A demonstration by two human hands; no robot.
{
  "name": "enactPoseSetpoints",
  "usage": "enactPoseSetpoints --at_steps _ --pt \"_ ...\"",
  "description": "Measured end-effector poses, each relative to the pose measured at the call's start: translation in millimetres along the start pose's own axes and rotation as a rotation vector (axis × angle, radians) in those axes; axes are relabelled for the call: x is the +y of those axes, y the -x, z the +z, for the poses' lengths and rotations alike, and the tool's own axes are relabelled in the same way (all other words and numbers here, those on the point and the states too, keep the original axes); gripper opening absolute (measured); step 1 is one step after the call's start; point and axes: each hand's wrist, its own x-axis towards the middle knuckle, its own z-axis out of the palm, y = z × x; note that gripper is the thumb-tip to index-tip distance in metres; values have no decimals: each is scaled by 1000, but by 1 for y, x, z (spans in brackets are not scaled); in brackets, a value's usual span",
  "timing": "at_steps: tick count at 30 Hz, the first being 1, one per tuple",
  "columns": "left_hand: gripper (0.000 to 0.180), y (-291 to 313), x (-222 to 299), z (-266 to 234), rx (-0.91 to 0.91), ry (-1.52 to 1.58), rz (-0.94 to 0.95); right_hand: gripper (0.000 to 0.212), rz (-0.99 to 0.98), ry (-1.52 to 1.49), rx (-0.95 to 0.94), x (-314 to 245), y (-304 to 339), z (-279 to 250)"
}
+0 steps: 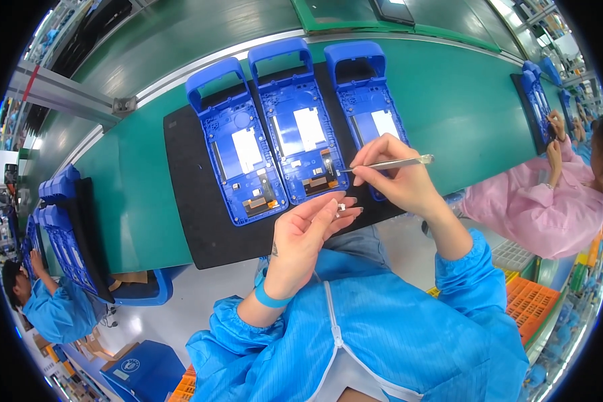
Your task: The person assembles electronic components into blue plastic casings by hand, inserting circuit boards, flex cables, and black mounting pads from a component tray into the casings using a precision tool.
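Note:
Three blue plastic device housings point(234, 151) lie side by side on a black mat point(187, 181), each with a raised frame at its far end. White rectangles, flat flex cables and small circuit parts show inside them. My right hand point(402, 184) is closed round metal tweezers point(398, 163), whose tip points left over the right edge of the middle housing point(295, 144). My left hand point(305, 224) pinches a small white piece point(342, 207) near that housing's close edge. The right housing point(375, 110) is partly covered by my right hand.
The mat rests on a green bench point(449, 100). At the right, a person in pink point(539, 201) handles another blue housing point(534, 94). At the left, a person in blue point(60, 311) sits by more housings point(67, 234). Orange crates point(529, 305) stand at the lower right.

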Motion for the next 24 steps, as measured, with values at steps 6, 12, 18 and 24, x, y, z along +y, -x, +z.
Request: enactPoseSetpoints --at_steps 6,12,18,24 --pt "29 -3 -2 6 5 16 17 16 -51 -150 -96 -4 15 -4" --pt "22 -9 -7 10 7 -124 7 16 -43 -260 141 -1 25 -25" --pt "28 -16 -12 23 -95 -193 -110 15 13 -106 107 3 27 -31" --pt "32 -17 -15 30 -172 -308 -199 15 30 12 9 1 29 -34"
